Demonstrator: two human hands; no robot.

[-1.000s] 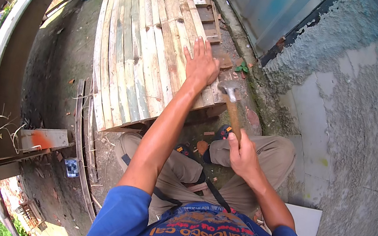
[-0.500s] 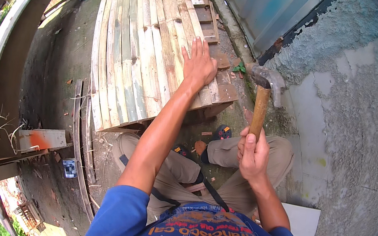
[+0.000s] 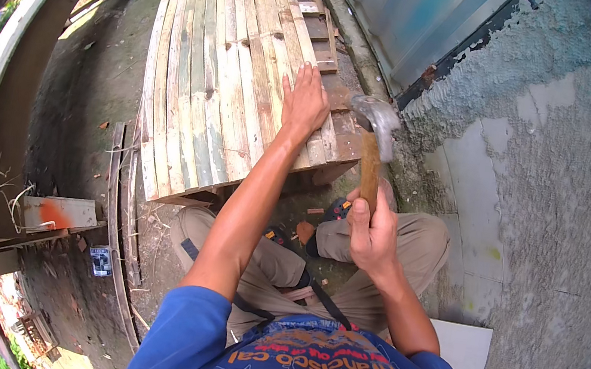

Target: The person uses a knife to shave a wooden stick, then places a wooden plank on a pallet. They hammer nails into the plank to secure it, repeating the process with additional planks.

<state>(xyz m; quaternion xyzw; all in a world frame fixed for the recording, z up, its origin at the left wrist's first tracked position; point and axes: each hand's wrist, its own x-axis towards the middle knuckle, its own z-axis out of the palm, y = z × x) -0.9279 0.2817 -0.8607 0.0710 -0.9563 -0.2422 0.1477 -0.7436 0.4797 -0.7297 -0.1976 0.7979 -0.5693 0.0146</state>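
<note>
A long panel of worn wooden slats [image 3: 212,82] stretches away in front of me on a low wooden frame. My left hand [image 3: 305,103] lies flat on the slats near their right edge, fingers stretched forward. In my right hand [image 3: 373,235] is a claw hammer [image 3: 374,146], gripped by its wooden handle with the metal head up. The hammer is raised just right of the panel's near right corner, apart from the wood. Bare crosspieces [image 3: 345,127] of the frame show beyond the last slat.
A rough grey-blue wall [image 3: 547,220] rises close on my right, with a pale metal sheet [image 3: 417,20] farther ahead. Loose wooden strips [image 3: 123,236] and a paint can [image 3: 101,261] lie on the left. A white board [image 3: 457,351] rests beside my right hip.
My right hand has moved left with the hammer, bringing its head nearer the panel's right edge. My left hand stays flat on the slats.
</note>
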